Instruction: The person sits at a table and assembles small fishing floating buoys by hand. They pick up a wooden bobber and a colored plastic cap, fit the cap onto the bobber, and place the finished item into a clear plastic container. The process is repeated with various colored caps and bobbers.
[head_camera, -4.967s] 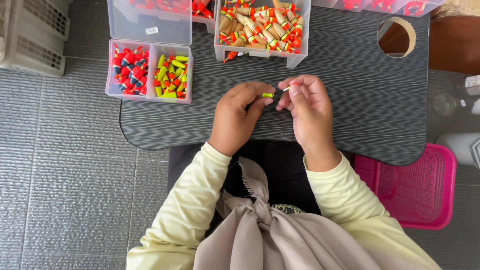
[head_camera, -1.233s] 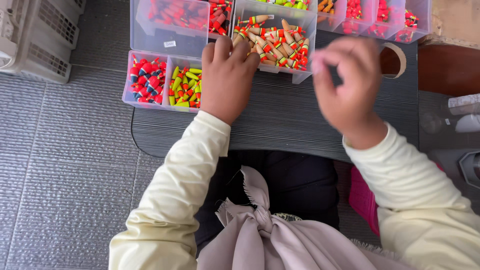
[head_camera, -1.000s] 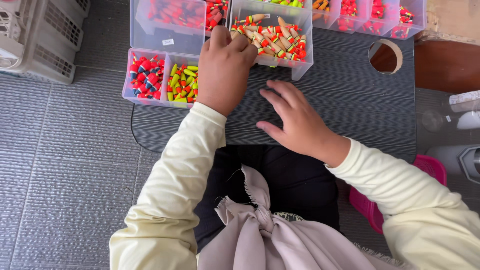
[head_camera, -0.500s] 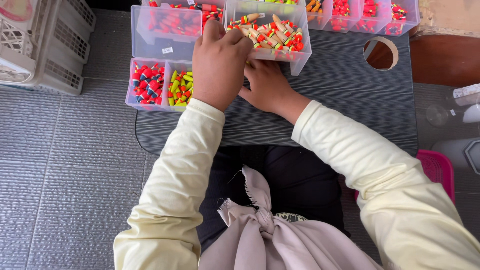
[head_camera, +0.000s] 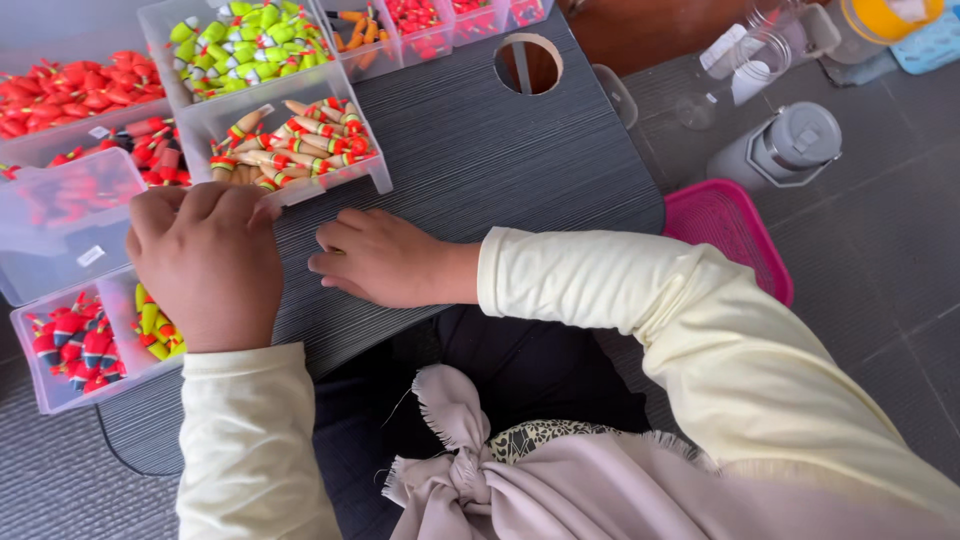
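My left hand is curled, knuckles up, with its fingertips at the front edge of a clear box of tan floats with red and green bands. What its fingers hold is hidden. My right hand lies flat on the dark grey table, just in front of that box, fingers pointing left and holding nothing. A small clear tray of red-blue and yellow floats sits under and left of my left wrist.
More clear boxes line the back: red floats, green-yellow floats, orange and red ones. The table has a round hole. On the floor to the right are a pink basket, a grey bottle and a clear jar.
My right hand came down from the air and settled flat on the table by the tan-float box. My left hand drew back from inside that box to its front edge.
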